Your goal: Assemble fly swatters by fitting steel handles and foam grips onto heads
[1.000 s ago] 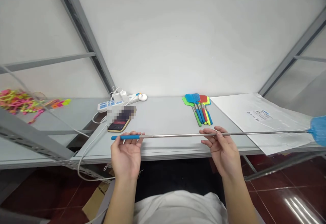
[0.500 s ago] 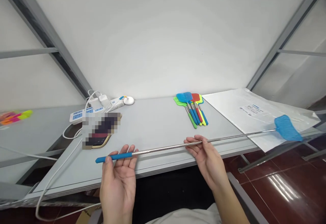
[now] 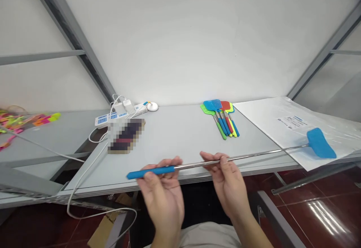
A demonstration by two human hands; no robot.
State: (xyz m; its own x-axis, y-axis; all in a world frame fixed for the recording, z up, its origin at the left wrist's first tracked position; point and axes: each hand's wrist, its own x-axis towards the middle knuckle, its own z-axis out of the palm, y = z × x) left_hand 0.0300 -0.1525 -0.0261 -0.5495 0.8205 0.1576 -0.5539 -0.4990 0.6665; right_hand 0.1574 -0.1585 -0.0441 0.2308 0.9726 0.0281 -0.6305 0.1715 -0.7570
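In our two hands we hold a long fly swatter (image 3: 191, 165) slantwise across the near edge of the table (image 3: 175, 127), its blue handle (image 3: 150, 172) to the left. Our left hand (image 3: 166, 197), palm up, is closed lightly on the handle, thumb above and fingers behind. Our right hand (image 3: 227, 182) pinches the metal rod (image 3: 262, 154) between thumb and fingers, partway along. Beyond it, the blue swatter head (image 3: 321, 143) overlaps a white plastic bag (image 3: 265, 116) with a printed label; whether they touch, we cannot tell. Farther back, near the wall, we note a pile of shorter swatters (image 3: 221, 118) in blue, green, red and yellow, just beside the bag. To the left lie a phone (image 3: 126, 137), partly blurred by pixels, a power strip (image 3: 103, 120) with white plugs (image 3: 128, 106), and a round white object (image 3: 152, 106).
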